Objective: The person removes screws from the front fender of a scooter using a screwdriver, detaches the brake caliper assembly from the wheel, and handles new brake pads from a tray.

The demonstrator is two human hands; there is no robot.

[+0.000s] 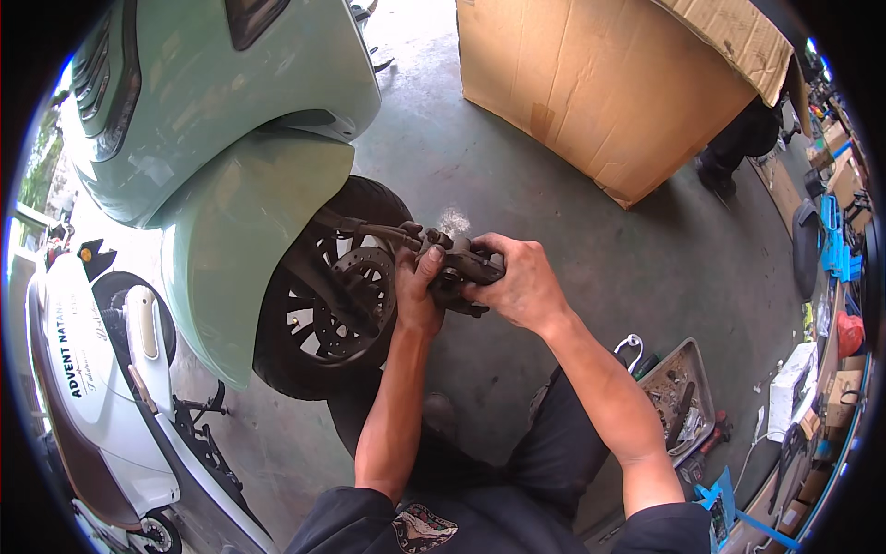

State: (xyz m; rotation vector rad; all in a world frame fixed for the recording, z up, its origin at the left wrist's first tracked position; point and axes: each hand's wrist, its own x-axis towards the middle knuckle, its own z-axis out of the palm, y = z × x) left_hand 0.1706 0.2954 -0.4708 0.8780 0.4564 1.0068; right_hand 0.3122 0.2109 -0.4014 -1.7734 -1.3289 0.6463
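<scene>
Both hands are closed on a dark, greasy brake caliper (449, 277) held in front of me, off the wheel. My left hand (420, 291) grips its left side with the thumb up along it. From the right, my right hand (524, 284) has its thumb and fingers around a dark curved piece of it. A dark hose (374, 230) runs from the caliper toward the scooter's wheel. Just left of my hands is the black-spoked wheel with its drilled brake disc (380, 282) and tyre (309, 383). Fingertips behind the caliper are hidden.
The wheel sits under the pale green fender (208, 249) of a scooter. A white scooter (111, 397) stands at the left. A large cardboard box (600, 97) is at the far right. Near my right knee lies a metal tray (706, 392) of small parts. Shelves with boxes line the right edge.
</scene>
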